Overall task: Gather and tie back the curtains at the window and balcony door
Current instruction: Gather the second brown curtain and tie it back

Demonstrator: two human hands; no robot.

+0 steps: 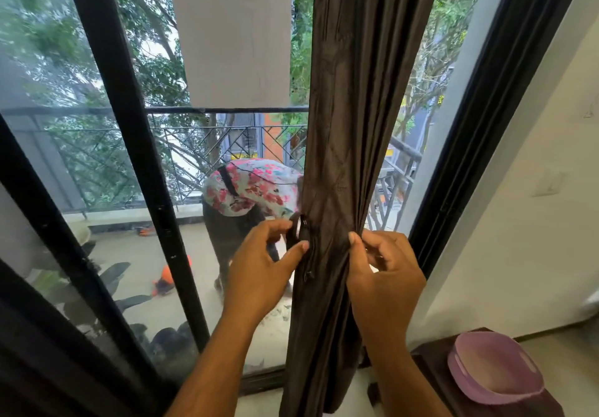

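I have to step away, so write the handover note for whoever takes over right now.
Left hand: pinches the dark tie-back strap at the left edge of the gathered brown curtain.
Right hand: grips the bunched curtain's right edge.
Done: curtain gathered into one bundle in front of the balcony door glass.
Left: the strap does not look fastened; bring it round and secure it. Other curtains are not in view. Purple bowl sits on the dark table at lower right.

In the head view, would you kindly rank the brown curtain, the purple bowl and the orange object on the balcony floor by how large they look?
1. Brown curtain, by far the largest.
2. Purple bowl; it sits close to the camera, so this may flatter it.
3. Orange object, smallest; it lies farther off, beyond the glass.
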